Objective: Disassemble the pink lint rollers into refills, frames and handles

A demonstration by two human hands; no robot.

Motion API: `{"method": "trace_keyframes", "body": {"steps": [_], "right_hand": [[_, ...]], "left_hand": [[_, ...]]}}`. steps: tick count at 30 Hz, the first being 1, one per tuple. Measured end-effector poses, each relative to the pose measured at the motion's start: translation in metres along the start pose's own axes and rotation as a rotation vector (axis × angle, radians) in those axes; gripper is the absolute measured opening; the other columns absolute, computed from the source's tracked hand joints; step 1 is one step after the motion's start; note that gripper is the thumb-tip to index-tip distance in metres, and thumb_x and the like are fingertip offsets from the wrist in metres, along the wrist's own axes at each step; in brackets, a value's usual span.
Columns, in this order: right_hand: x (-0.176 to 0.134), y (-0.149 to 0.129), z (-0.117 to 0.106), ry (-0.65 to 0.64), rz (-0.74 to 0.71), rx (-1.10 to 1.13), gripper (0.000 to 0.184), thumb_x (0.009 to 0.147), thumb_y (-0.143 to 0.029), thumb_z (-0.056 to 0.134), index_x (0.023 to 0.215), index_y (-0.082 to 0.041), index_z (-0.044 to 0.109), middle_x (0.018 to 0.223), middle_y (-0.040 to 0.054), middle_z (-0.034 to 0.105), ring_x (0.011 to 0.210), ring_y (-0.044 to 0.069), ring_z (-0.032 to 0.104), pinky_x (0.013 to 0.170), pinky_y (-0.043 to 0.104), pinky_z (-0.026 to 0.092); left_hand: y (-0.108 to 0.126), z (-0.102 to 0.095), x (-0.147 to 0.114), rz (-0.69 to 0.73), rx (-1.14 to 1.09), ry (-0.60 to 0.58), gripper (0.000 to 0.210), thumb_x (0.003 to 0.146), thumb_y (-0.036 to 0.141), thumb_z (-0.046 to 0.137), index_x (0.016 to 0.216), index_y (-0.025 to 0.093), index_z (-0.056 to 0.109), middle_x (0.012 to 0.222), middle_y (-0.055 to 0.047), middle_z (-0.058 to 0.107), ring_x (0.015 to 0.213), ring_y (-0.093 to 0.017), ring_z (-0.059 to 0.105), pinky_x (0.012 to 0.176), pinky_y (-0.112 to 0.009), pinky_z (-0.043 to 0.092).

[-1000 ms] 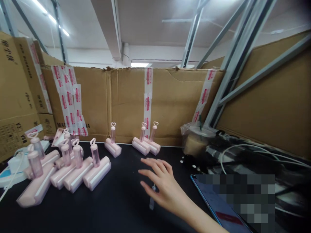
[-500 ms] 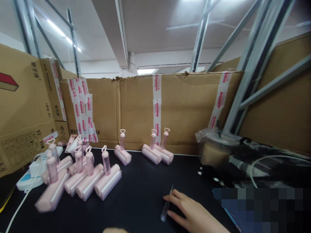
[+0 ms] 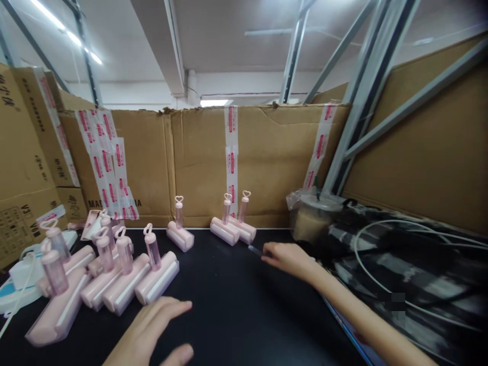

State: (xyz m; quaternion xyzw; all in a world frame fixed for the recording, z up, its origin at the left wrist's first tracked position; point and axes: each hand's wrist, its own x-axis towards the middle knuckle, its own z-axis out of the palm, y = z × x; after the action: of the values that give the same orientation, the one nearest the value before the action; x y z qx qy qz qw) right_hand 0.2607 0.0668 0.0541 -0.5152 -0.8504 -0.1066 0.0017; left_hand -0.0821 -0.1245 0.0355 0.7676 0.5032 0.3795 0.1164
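Note:
My right hand (image 3: 284, 258) reaches out over the far part of the black table, its fingers closed around a slim, clear stick (image 3: 255, 250). The stick's end points left, just in front of a pair of pink lint rollers (image 3: 224, 231) standing near the cardboard; what kind of stick it is, I cannot make out. My left hand (image 3: 152, 330) is low in the view with fingers and thumb spread and nothing between them. Closest to it is a pink lint roller (image 3: 158, 279) with a clear handle and a loop on top, at the right end of a group of several.
Cardboard walls (image 3: 198, 162) with printed tape close off the back and left. A lidded drink cup (image 3: 310, 218) stands at the right, beside black-and-white material (image 3: 400, 269) and a pale cable. A white power strip (image 3: 23, 279) lies at the left edge.
My right hand has moved farther away across the table, taking the clear stick with it. My left hand has come up into view, open. The view has shifted a little to the right.

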Motion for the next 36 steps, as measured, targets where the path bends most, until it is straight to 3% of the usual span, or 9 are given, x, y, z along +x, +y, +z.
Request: {"method": "trace_keyframes", "body": {"steps": [2, 6, 12, 18, 22, 26, 30, 33, 36], "right_hand": [[0.011, 0.013, 0.001, -0.012, 0.038, -0.03, 0.011, 0.081, -0.023, 0.055, 0.081, -0.018, 0.065, 0.082, 0.0104, 0.071, 0.075, 0.026, 0.067, 0.059, 0.029, 0.043], [0.025, 0.021, 0.011, -0.046, 0.067, -0.065, 0.005, 0.073, -0.016, 0.06, 0.071, -0.016, 0.064, 0.081, 0.0127, 0.071, 0.079, 0.028, 0.067, 0.064, 0.031, 0.045], [0.023, 0.01, 0.018, -0.072, 0.101, -0.038, 0.01, 0.074, -0.025, 0.062, 0.073, -0.016, 0.065, 0.081, 0.011, 0.071, 0.076, 0.025, 0.068, 0.066, 0.032, 0.046], [-0.015, 0.011, -0.021, -0.005, 0.141, 0.048, 0.025, 0.085, -0.035, 0.048, 0.102, -0.023, 0.062, 0.084, 0.0068, 0.071, 0.075, 0.023, 0.067, 0.062, 0.028, 0.044], [-0.062, -0.014, -0.034, 0.109, 0.07, 0.382, 0.03, 0.088, -0.041, 0.042, 0.091, -0.023, 0.066, 0.083, 0.0047, 0.07, 0.073, 0.019, 0.064, 0.065, 0.026, 0.044], [-0.082, -0.073, -0.006, -0.037, 0.072, 0.944, 0.038, 0.087, -0.049, 0.043, 0.086, -0.018, 0.064, 0.07, 0.0035, 0.064, 0.06, 0.015, 0.059, 0.056, 0.024, 0.045], [-0.064, -0.117, 0.019, -0.184, -0.035, 1.259, 0.042, 0.082, -0.049, 0.053, 0.111, -0.019, 0.055, 0.083, 0.0015, 0.062, 0.058, 0.011, 0.058, 0.056, 0.023, 0.047], [-0.043, -0.118, 0.018, -0.132, -0.036, 1.365, 0.05, 0.078, -0.053, 0.058, 0.116, -0.022, 0.049, 0.097, 0.0025, 0.06, 0.071, 0.013, 0.06, 0.069, 0.027, 0.048], [-0.022, -0.104, 0.012, -0.142, 0.033, 1.491, 0.053, 0.082, -0.062, 0.042, 0.114, -0.02, 0.047, 0.102, 0.0056, 0.059, 0.081, 0.017, 0.062, 0.071, 0.031, 0.05]], "left_hand": [[-0.015, -0.005, 0.001, -0.065, 0.175, 0.025, 0.031, 0.082, 0.039, 0.053, 0.11, 0.028, 0.06, 0.111, -0.005, 0.065, 0.103, -0.023, 0.06, 0.087, -0.032, 0.049], [-0.047, -0.005, 0.008, -0.287, 0.504, 0.26, 0.034, 0.085, 0.041, 0.041, 0.108, 0.019, 0.056, 0.104, -0.012, 0.063, 0.104, -0.031, 0.057, 0.086, -0.043, 0.046], [-0.082, 0.014, 0.024, -0.25, 0.629, 0.171, 0.045, 0.084, 0.042, 0.044, 0.119, 0.015, 0.049, 0.112, -0.013, 0.061, 0.101, -0.031, 0.055, 0.085, -0.042, 0.044], [-0.099, 0.02, 0.026, -0.261, 0.62, 0.106, 0.046, 0.083, 0.039, 0.046, 0.12, 0.013, 0.052, 0.12, -0.015, 0.059, 0.105, -0.033, 0.053, 0.087, -0.044, 0.042], [-0.088, 0.02, 0.025, -0.24, 0.46, 0.1, 0.042, 0.081, 0.03, 0.046, 0.119, 0.016, 0.054, 0.123, -0.012, 0.057, 0.11, -0.032, 0.051, 0.09, -0.045, 0.042], [-0.062, 0.026, 0.031, -0.22, 0.266, -0.032, 0.041, 0.078, 0.028, 0.049, 0.118, 0.022, 0.056, 0.118, -0.008, 0.059, 0.11, -0.029, 0.051, 0.093, -0.044, 0.04], [-0.038, 0.034, 0.044, -0.196, 0.138, -0.178, 0.045, 0.077, 0.029, 0.051, 0.122, 0.023, 0.053, 0.11, -0.007, 0.058, 0.102, -0.026, 0.052, 0.093, -0.042, 0.04], [-0.024, 0.037, 0.057, -0.118, 0.154, -0.234, 0.037, 0.077, 0.029, 0.052, 0.112, 0.022, 0.059, 0.104, -0.007, 0.058, 0.099, -0.025, 0.052, 0.091, -0.04, 0.041], [-0.011, 0.04, 0.072, 0.002, 0.275, -0.233, 0.032, 0.079, 0.022, 0.05, 0.11, 0.024, 0.059, 0.103, -0.006, 0.057, 0.095, -0.024, 0.052, 0.088, -0.039, 0.042]]}}
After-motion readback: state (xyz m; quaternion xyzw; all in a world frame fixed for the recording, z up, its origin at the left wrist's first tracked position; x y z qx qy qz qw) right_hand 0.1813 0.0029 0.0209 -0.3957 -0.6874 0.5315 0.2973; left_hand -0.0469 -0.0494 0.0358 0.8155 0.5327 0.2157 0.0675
